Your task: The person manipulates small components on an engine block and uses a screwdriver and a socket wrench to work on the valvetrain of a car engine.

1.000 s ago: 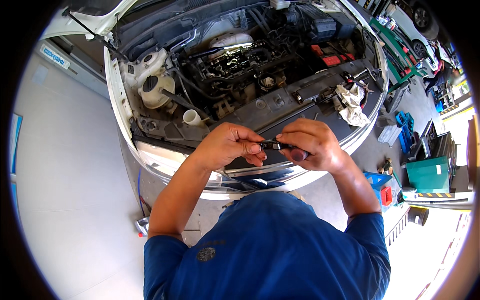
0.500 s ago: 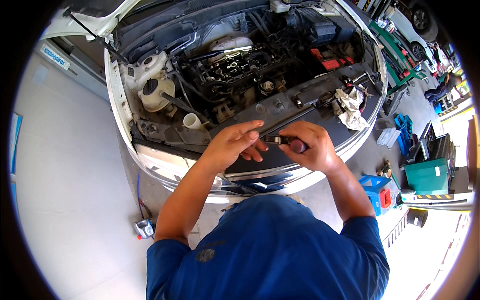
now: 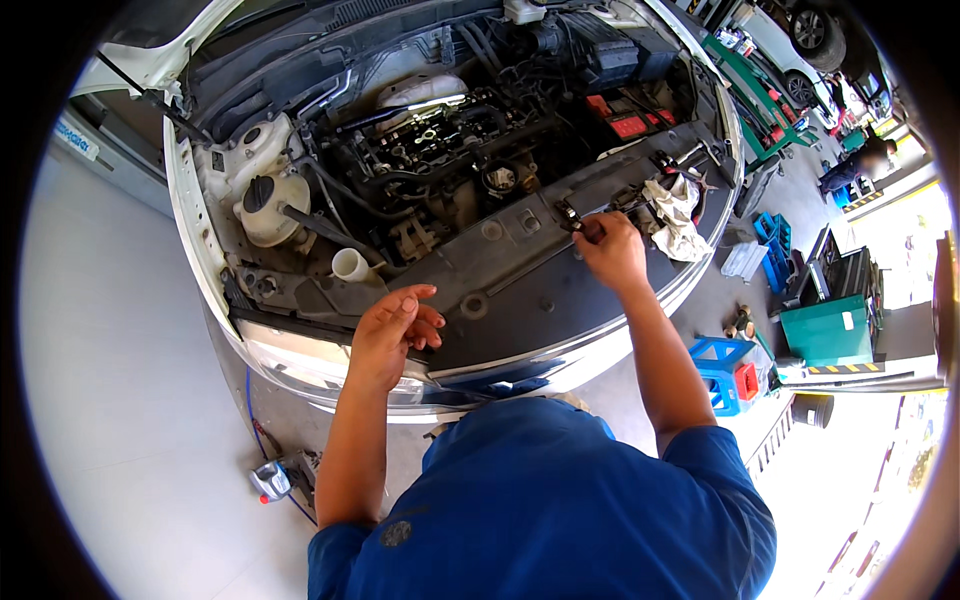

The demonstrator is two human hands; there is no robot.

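My right hand point(image 3: 612, 252) is closed round a short dark-handled tool point(image 3: 594, 233), mostly hidden by the fingers. It is over the front panel point(image 3: 530, 265) of the car's engine bay, beside a small dark metal part point(image 3: 570, 213). Loosely bent and apart, the fingers of my left hand point(image 3: 392, 328) hold nothing; that hand hovers over the panel's near edge, right of and below a white funnel-like cup point(image 3: 350, 265). Past the panel lies the exposed engine top point(image 3: 440, 140). A crumpled whitish rag point(image 3: 677, 215) lies right of my right hand, with tools around it.
A round pale reservoir with a black cap point(image 3: 272, 208) stands at the bay's left, and a red-topped battery point(image 3: 628, 125) at the right. A prop point(image 3: 150, 95) rises at the far left. Beyond the car are a green tool cabinet point(image 3: 828, 330), a blue stool point(image 3: 718, 375) and another person point(image 3: 860, 165).
My hands, close together around the tool before, have parted. The right hand has carried the tool forward to the small metal part; the left has drawn back leftward, empty. The view has shifted slightly.
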